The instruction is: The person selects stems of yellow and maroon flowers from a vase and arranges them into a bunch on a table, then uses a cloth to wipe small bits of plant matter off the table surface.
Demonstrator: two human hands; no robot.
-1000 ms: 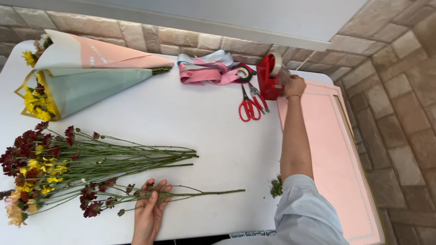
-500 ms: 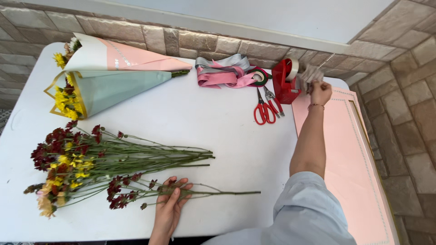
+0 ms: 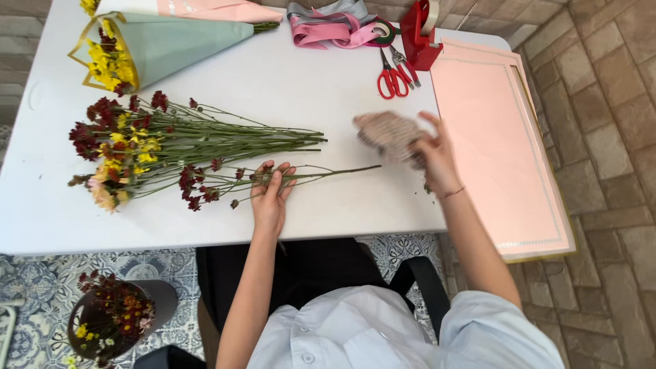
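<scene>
- Down past the person's left side, off the table, a dark bucket of flowers [image 3: 116, 321] stands on the patterned floor.
- Further out, left of the left hand, a loose bunch of red and yellow flowers [image 3: 137, 147] lies flat on the white table [image 3: 287, 82], heads away and stems toward the hands, likely so stems can be drawn off one by one.
- Beyond that bunch, a finished bouquet in pale green wrap [image 3: 157, 48] lies well apart from both hands.
- Left hand [image 3: 270, 195]: palm down, fingers spread flat on a single long flower stem [image 3: 287, 176], pinning it to the table; its red heads lie left of the hand and its bare end runs right, toward the other hand.
- Right hand [image 3: 434, 154]: fingers closed on a blurred, pale brownish piece, perhaps ribbed paper or cloth [image 3: 389, 135], held just above the stem's bare end.
- Beyond the right hand lie pink and grey ribbons [image 3: 328, 27], red scissors [image 3: 393, 78] and a red tape dispenser [image 3: 420, 34].
- Right of that hand, pink wrapping sheets [image 3: 499, 143] overhang the table edge.
</scene>
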